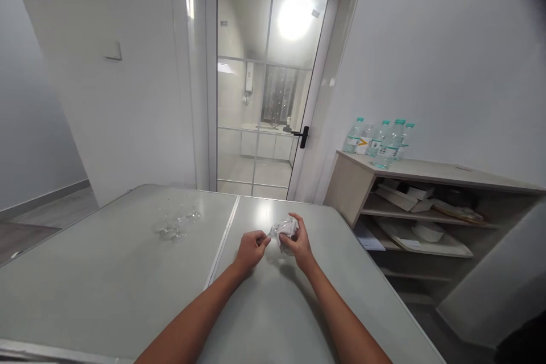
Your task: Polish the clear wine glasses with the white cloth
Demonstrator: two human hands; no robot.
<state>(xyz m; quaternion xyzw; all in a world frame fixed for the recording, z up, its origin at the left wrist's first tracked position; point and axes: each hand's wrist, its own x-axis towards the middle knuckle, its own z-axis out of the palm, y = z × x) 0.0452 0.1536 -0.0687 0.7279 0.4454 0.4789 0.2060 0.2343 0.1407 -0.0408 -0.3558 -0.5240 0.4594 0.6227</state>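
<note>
So there's this big pale table (pixel 106 290) filling the near side, split by a light strip (pixel 223 240). Glass door (pixel 239 153) on the far side, shelf unit (pixel 435 173) off to the right with some plastic bottles (pixel 387 151) on top. A loose cluster of clear glassware (pixel 173 230) sits on the table's left half, well apart from the hands.

Both hands are over the right half. The right hand (pixel 301 243) has its fingers curled round a wadded white cloth (pixel 289 227); the left hand (pixel 251 248) has its fingers pinched on the thin end of a clear piece (pixel 273 231), glass by the look of it. That piece lies right between them, long axis roughly left to right, thin end left, the rest into the cloth. Neither hand's really nearer to it. Can't tell how much the cloth hides, tbh.
</note>
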